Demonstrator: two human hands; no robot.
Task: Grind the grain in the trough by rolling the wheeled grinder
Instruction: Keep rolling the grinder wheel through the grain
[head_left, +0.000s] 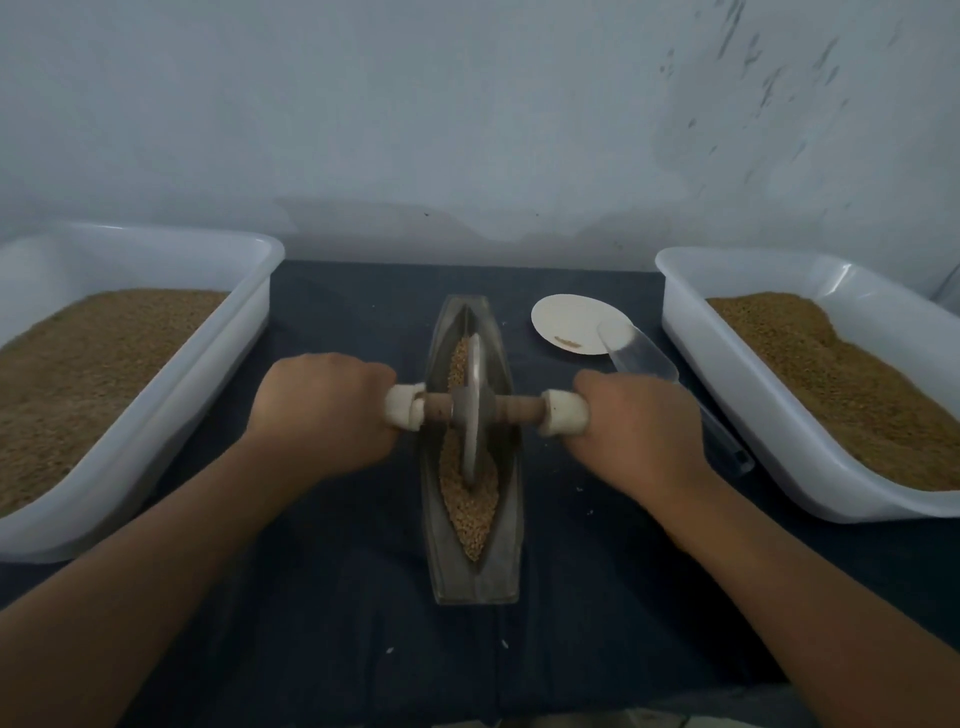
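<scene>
While curled tight round the white end-grips, held the wheeled grinder (474, 410) level across the trough (475, 571): left hand (322, 410) wrapped fully about the left grip (402, 410), right hand (639, 431) about the right grip (563, 415), knuckles up. Stood the grey disc upright on its edge, roughly midway along, sunk into tan grain (470, 504). Set lengthwise on the dark-clothed worktop (337, 597), narrow and boat-shaped, between the left tub (228, 353) and right tub (727, 364), each holding a brown granular bed. Just right of the far end, noted a paper plate (566, 317), a clear scoop (649, 358) overlapping its rim.
</scene>
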